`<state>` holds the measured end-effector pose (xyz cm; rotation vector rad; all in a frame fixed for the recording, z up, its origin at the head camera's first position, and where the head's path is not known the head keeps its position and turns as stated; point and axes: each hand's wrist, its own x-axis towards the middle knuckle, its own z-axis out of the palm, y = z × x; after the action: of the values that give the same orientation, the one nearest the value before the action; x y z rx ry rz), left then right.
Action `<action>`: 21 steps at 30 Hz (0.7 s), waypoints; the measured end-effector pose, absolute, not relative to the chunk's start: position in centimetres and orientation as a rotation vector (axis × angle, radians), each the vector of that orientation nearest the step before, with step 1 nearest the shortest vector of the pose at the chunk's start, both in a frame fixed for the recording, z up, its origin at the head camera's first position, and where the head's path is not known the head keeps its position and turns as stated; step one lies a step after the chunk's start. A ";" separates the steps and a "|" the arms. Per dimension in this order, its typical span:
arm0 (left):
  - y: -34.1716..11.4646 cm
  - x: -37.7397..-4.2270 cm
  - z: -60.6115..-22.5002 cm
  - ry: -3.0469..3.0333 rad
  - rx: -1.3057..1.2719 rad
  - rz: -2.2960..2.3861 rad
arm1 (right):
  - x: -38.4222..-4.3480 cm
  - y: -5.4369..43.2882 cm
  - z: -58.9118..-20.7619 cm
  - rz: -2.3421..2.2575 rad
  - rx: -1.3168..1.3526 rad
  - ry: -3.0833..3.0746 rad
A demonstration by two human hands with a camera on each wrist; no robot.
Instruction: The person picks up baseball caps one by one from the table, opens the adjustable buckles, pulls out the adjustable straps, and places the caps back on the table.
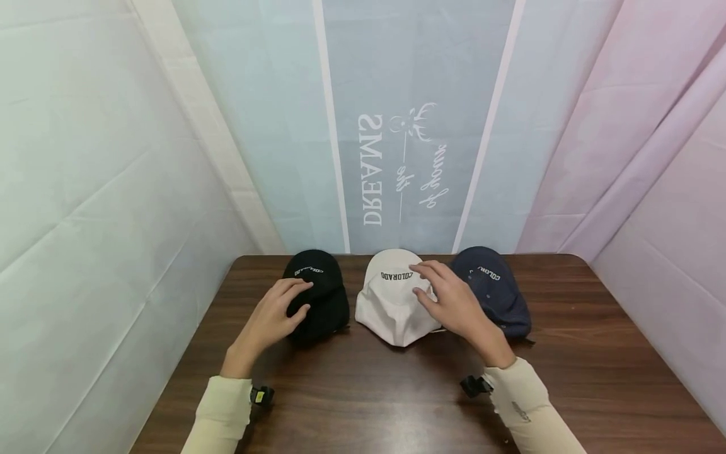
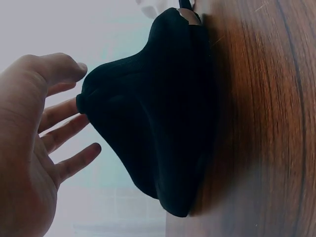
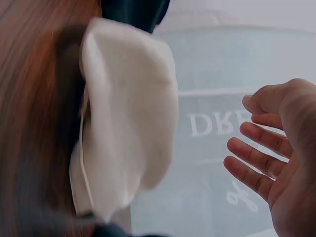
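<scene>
Three baseball caps lie in a row along the table's far side, brims to the back: a black cap (image 1: 323, 302) on the left, a white cap (image 1: 391, 302) in the middle, a navy cap (image 1: 499, 296) on the right. Over the black cap's crown is my left hand (image 1: 278, 312), fingers spread; in the left wrist view the crown's top button (image 2: 83, 103) is close to the fingers, and contact is unclear. My right hand (image 1: 454, 299) hovers above the white cap's right side, partly covering the navy cap. The right wrist view shows it apart from the white cap (image 3: 128, 108), holding nothing.
The brown wooden table (image 1: 386, 391) runs up to a printed cloth backdrop (image 1: 397, 63). White fabric walls stand at the left (image 1: 113, 221) and right. Each wrist wears a small black camera, such as the left one (image 1: 262, 395).
</scene>
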<state>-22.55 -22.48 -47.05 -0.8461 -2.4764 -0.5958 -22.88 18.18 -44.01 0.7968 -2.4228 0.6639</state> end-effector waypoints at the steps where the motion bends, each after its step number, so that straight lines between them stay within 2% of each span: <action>1: -22.5 -22.6 -47.1 -2.477 -0.846 -0.592 | -22.9 17.7 -44.1 0.667 0.805 -2.427; 21: -22.4 -22.1 -47.5 -2.474 -0.855 -0.655 | -23.2 10.6 -45.6 0.645 1.008 -2.390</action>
<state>-22.12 -22.41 -47.50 -0.8552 -2.4736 -0.6554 -23.16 10.60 -45.59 1.0075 -2.3904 0.6454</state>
